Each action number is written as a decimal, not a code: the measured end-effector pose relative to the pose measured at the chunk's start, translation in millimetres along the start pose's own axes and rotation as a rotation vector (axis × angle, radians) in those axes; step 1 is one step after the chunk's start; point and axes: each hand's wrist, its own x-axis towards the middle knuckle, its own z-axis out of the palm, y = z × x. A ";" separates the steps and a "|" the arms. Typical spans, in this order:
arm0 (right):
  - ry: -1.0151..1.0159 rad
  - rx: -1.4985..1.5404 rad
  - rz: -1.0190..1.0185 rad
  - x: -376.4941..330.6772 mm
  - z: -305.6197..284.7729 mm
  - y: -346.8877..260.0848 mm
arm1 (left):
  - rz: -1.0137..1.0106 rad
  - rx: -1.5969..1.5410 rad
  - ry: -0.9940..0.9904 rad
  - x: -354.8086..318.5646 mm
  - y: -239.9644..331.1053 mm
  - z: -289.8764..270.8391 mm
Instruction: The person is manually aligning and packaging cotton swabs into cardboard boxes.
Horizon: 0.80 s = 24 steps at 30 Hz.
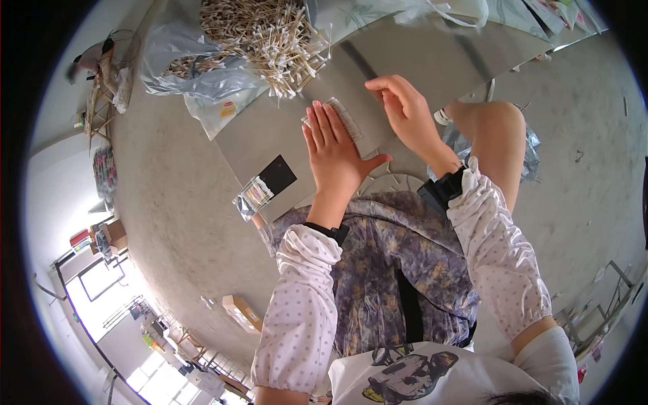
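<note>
My left hand [332, 156] lies flat with straight fingers over a clear packet of cotton swabs [345, 120] on the grey table [270, 138]. The fingers hide part of that packet, while its swab tips show beyond them. To the right, my right hand [410, 116] hovers with bent fingers and nothing visible in it. Left of my left hand, a second clear packet of swabs [256, 194] lies at the table's edge, against a black card [278, 175].
A big heap of loose cotton swabs [260, 34] spills from a grey plastic bag [179, 50] at the far side. A white plastic bag [449, 12] lies at the far right. A cardboard box [241, 313] stands on the floor, lower left. My bare knee [503, 125] is beside the table.
</note>
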 end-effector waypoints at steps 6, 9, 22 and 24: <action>-0.081 -0.303 -0.268 -5.7 5.8 5.9 | -0.038 -0.032 0.068 -0.7 0.2 7.9; -0.176 -0.407 -0.350 -7.4 6.4 9.3 | -0.062 -0.032 0.063 -1.8 -0.8 9.7; -0.195 -0.337 -0.262 -0.6 5.3 10.2 | -0.082 -0.095 0.079 -1.2 4.4 6.1; -0.202 -0.226 -0.173 1.1 2.1 10.6 | -0.089 -0.118 0.085 -2.1 3.1 5.0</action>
